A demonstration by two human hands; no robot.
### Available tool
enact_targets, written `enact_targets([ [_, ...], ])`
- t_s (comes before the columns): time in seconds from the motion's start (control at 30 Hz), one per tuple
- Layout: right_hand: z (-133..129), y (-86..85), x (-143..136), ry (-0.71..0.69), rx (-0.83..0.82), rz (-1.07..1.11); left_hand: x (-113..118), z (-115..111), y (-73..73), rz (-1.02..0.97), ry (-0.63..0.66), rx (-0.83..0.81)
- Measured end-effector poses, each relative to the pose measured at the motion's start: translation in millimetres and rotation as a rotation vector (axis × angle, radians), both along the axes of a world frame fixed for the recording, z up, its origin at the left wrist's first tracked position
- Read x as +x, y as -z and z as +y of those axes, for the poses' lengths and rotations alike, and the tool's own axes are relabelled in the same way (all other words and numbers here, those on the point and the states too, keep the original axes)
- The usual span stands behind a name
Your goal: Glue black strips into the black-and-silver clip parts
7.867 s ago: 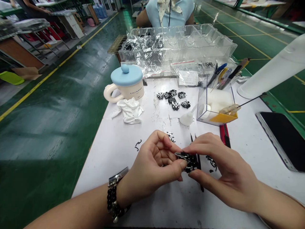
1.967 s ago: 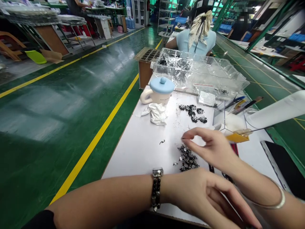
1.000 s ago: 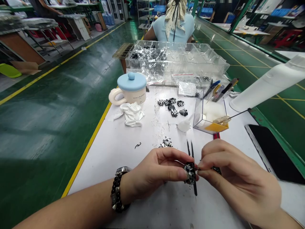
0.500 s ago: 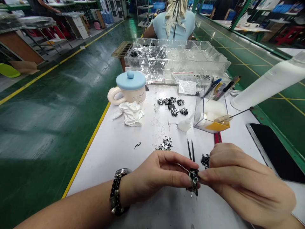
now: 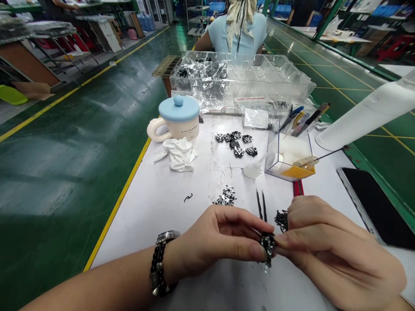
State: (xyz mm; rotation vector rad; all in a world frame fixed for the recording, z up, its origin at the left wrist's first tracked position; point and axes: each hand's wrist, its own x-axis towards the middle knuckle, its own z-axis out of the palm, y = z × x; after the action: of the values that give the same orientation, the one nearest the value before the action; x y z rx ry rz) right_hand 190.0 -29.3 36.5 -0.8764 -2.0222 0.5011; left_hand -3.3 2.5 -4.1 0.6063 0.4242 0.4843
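Between thumb and fingers my left hand [image 5: 223, 235] pinches a small black and silver part [image 5: 268, 247]. My right hand [image 5: 337, 246] is closed, its thumb and fingertip pressed at the right side of that part; whether it holds a smaller piece is hidden. Dark tweezers [image 5: 261, 205] lie just beyond the fingertips, tips pointing away. A pile of black pieces [image 5: 282, 219] sits by my right hand's knuckles. Silver pieces [image 5: 226, 196] are heaped beyond my left hand, and one thin black piece [image 5: 188, 197] lies to the left.
Several similar black and silver parts [image 5: 236, 142] lie farther back. Around them are a lidded mug [image 5: 183, 125], a crumpled white cloth [image 5: 180, 155], a clear holder [image 5: 288, 157] with pens, a phone [image 5: 378, 207] and plastic trays [image 5: 266, 77]. A person [image 5: 238, 32] sits beyond.
Both hands and the pinched part have shifted slightly to the right in view. The part appears turned a little. Its hold is unchanged.
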Motion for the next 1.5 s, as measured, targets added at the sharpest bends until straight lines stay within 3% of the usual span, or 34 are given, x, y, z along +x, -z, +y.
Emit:
enact_targets([
  [0.43,-0.4,3.6,0.8,-0.001,0.011,0.016,-0.9,0.0,0.7,-0.007,0.009,0.009],
  [0.53,0.9,6.2,1.5,-0.006,-0.141,0.068,-2.4,1.4,0.0,0.022,0.046,0.006],
  [0.77,4.4,11.9,7.9,-0.128,-0.681,0.166,-2.4,3.5,-4.5,0.059,0.135,-0.052],
  [1.07,8.4,10.2,12.8,-0.275,-0.841,0.104,-2.8,1.8,-8.3,0.088,0.184,-0.072],
  [1.33,5.5,8.9,8.3,-0.276,-0.891,0.19,1.2,-0.3,-2.6,0.007,0.16,-0.139],
  [1.43,5.0,3.9,21.1,-0.256,-0.751,0.181,2.6,-1.8,-1.7,-0.089,0.127,-0.194],
  [1.5,5.8,-0.5,36.8,-0.102,-0.566,0.126,1.9,-0.1,-1.6,-0.151,0.103,-0.218],
])
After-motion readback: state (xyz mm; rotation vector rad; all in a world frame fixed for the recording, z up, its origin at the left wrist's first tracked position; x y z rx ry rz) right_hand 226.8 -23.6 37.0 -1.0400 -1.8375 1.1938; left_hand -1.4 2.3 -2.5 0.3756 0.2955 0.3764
